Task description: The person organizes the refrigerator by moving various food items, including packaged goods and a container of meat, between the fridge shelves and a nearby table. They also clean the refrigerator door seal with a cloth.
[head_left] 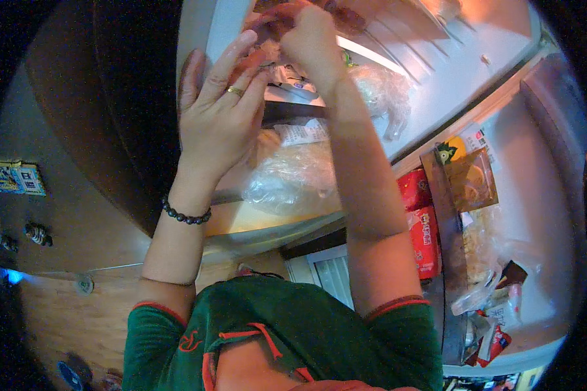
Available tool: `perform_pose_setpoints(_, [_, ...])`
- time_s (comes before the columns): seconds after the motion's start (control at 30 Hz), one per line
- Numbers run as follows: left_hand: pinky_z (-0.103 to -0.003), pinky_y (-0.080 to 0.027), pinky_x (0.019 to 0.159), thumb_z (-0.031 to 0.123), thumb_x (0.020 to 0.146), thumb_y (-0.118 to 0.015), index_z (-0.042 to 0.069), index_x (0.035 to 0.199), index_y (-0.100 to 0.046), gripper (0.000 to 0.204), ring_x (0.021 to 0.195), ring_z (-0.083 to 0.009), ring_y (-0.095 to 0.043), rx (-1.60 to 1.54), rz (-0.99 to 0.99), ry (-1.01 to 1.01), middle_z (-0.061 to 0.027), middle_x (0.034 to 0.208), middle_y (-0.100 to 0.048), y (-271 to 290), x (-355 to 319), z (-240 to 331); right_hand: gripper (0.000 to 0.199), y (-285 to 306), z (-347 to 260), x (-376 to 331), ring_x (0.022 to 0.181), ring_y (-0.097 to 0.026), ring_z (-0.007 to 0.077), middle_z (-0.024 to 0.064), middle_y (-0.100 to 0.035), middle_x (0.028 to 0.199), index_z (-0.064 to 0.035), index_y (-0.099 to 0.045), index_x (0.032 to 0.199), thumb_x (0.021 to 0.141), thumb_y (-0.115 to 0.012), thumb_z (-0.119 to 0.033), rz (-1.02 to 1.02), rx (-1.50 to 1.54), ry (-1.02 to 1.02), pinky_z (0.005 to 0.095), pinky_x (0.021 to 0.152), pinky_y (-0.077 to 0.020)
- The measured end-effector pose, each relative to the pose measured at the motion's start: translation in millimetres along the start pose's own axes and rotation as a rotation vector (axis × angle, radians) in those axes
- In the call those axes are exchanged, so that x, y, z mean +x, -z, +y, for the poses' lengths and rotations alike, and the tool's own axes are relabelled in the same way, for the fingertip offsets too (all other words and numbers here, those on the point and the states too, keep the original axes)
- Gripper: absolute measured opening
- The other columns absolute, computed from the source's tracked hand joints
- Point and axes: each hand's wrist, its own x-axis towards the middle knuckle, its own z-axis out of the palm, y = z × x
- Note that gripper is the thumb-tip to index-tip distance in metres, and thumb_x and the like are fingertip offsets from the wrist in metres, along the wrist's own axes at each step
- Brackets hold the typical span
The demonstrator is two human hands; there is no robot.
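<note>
Both arms reach up into an open, lit fridge. My left hand, with a ring and a dark bead bracelet, has its fingers stretched and apart, the tips beside a pinkish package. My right hand is bent with its fingers closed near a dark reddish thing; what they hold, if anything, is hidden behind the hand. Below the hands, a clear plastic bag with pale contents lies near the shelf's front. Another clear plastic bag sits right of my right wrist.
At right the open fridge door carries racks with red packets, a brown-and-yellow pouch and crumpled wrappers. A dark curved panel stands at left. Wooden floor shows at lower left.
</note>
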Motion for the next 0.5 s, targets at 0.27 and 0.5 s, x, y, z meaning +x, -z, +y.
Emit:
perform_pose_setpoints(0.27, [-0.045,-0.018,0.11,0.014,0.075,-0.063,0.019,0.094,-0.067,0.02,0.126,-0.016,-0.042,0.056,0.026,-0.013,0.0058,0.117,-0.061,-2.9,4.8,10.7,0.016,50.4,86.4,-27.8,0.073,-0.06,0.0221,0.0113,-0.06,0.083,0.003,-0.058,0.09,0.078,-0.048,-0.002,0.575,1.452,-0.038,0.0343,0.067,-0.051])
perform_pose_setpoints(0.5, [-0.048,-0.024,0.106,0.012,0.075,-0.062,0.013,0.09,-0.067,0.016,0.127,-0.0141,-0.041,0.061,0.033,-0.004,0.0024,0.118,-0.06,0.3,10.0,15.5,0.031,94.7,122.1,27.2,0.063,-0.057,0.025,0.0182,-0.057,0.068,-0.0026,-0.056,0.067,0.08,-0.04,-0.027,0.923,1.36,0.108,0.0366,0.054,-0.0504])
